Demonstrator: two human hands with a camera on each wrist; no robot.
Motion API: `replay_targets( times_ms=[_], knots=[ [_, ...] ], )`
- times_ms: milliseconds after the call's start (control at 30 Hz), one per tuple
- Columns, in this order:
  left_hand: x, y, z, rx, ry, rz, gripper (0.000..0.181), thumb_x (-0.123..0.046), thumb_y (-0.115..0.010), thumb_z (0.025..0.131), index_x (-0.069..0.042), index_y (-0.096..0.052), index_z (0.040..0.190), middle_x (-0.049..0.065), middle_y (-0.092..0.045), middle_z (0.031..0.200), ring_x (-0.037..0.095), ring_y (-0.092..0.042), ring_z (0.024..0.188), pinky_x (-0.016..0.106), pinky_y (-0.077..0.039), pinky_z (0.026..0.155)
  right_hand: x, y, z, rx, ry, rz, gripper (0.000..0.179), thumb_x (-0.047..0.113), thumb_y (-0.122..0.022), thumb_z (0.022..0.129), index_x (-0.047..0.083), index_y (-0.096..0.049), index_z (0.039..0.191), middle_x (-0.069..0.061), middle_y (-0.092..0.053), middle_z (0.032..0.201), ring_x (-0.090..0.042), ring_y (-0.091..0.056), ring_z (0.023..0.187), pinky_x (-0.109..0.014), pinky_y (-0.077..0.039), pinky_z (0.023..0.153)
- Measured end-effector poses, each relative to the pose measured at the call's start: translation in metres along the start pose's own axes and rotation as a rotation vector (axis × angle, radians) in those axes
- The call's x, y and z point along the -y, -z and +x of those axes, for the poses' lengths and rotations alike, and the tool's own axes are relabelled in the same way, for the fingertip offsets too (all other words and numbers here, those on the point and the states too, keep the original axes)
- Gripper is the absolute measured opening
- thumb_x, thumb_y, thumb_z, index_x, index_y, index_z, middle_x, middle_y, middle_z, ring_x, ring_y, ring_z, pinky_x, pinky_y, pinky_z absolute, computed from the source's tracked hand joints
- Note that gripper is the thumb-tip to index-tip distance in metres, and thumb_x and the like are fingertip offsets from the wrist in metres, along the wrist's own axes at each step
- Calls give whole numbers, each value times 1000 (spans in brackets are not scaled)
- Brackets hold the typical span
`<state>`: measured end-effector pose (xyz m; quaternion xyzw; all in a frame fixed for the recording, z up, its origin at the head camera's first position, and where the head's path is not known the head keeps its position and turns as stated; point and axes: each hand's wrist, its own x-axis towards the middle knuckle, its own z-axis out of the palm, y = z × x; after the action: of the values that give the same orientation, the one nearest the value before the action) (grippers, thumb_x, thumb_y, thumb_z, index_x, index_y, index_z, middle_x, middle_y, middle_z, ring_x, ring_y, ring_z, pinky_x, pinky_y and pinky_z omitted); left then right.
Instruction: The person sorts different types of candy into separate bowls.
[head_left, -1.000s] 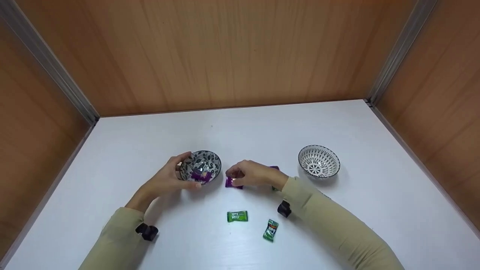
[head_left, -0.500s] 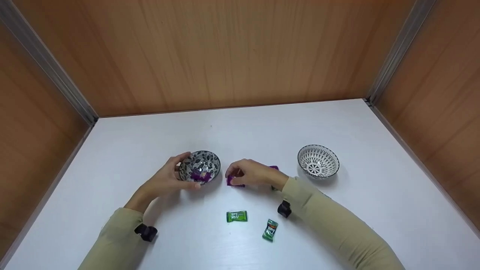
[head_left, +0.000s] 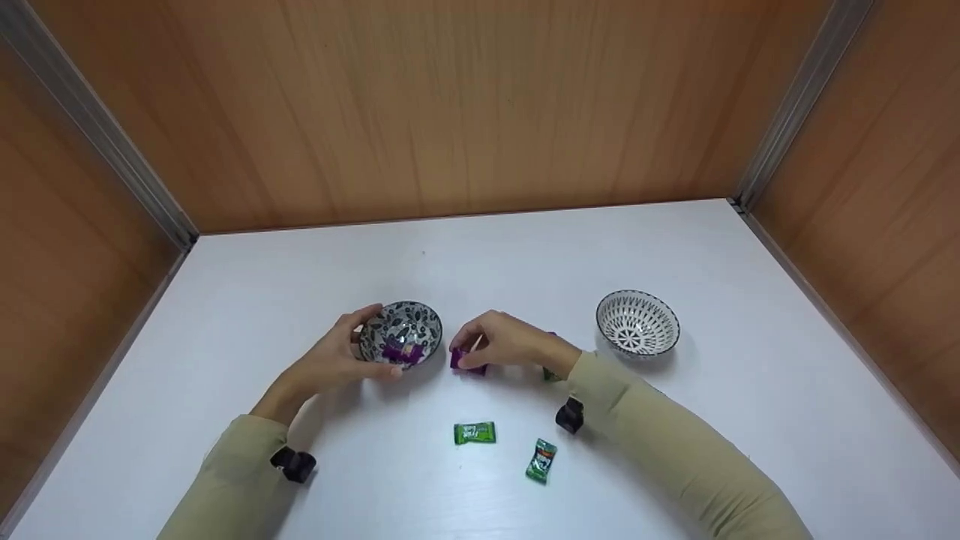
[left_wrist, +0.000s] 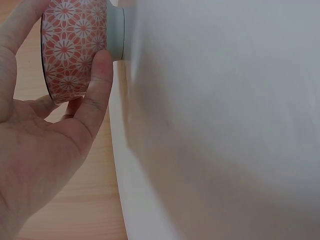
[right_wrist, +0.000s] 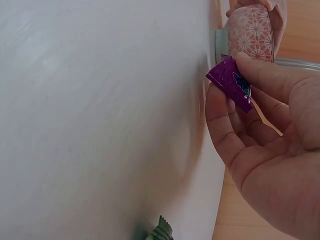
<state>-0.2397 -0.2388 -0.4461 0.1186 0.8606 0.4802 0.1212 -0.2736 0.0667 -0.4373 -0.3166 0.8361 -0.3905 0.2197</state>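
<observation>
My left hand (head_left: 334, 361) grips a small bowl (head_left: 409, 321) by its side, thumb near the front rim and fingers round the back. Inside, the bowl has a dark leafy pattern; its outer wall is red and white in the left wrist view. A purple wrapped candy (head_left: 403, 354) lies in it. Just right of the bowl, my right hand (head_left: 514, 341) pinches another purple wrapped candy (right_wrist: 231, 84) between thumb and fingers, close over the table. A dark fruit picture shows on its wrapper in the right wrist view.
A second bowl (head_left: 637, 324), white with black dashes, stands at the right. Two green wrapped candies, one lighter (head_left: 475, 433) and one darker (head_left: 541, 460), lie in front. Another green candy (head_left: 551, 375) and a purple one (head_left: 552, 334) are partly hidden by my right wrist. Wooden panels (head_left: 480, 105) enclose the table.
My right hand has shifted up slightly, and the purple candy in its fingers has turned a little. The left hand and the bowl have stayed in place.
</observation>
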Motion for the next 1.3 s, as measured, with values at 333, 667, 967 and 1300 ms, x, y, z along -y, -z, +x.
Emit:
replay_targets(
  times_ms=[333, 667, 967, 1300],
  knots=[
    [-2, 0, 1, -2, -13, -22, 113, -33, -95, 70, -12, -28, 159, 19, -27, 157, 44, -38, 136, 60, -32, 113, 8, 11, -1, -19, -23, 37, 29, 10, -75, 93, 6, -74, 122, 0, -73, 102, -16, -68, 91, -29, -58, 76],
    [1, -1, 2, -2, 0, -15, 114, -36, -94, 70, -14, -28, 160, 17, -26, 159, 43, -37, 137, 60, -31, 114, 19, 24, -3, -64, -50, 182, 35, 13, -74, 94, 4, -70, 128, -5, -70, 110, -21, -69, 90, -33, -61, 75],
    [1, -1, 1, 0, -2, -26, 113, -34, -95, 70, -15, -28, 160, 17, -27, 158, 42, -38, 136, 59, -32, 113, 29, 26, 1, -146, -74, 317, 37, 10, -75, 93, 8, -69, 129, -7, -69, 115, -23, -71, 96, -33, -60, 84],
    [1, 0, 0, -3, -2, -19, 112, -34, -94, 72, -15, -28, 160, 17, -27, 158, 42, -38, 136, 61, -30, 114, 32, 13, 11, -147, -8, 317, 40, 14, -77, 92, 4, -67, 130, -4, -69, 113, -21, -69, 97, -31, -59, 83]
  ],
)
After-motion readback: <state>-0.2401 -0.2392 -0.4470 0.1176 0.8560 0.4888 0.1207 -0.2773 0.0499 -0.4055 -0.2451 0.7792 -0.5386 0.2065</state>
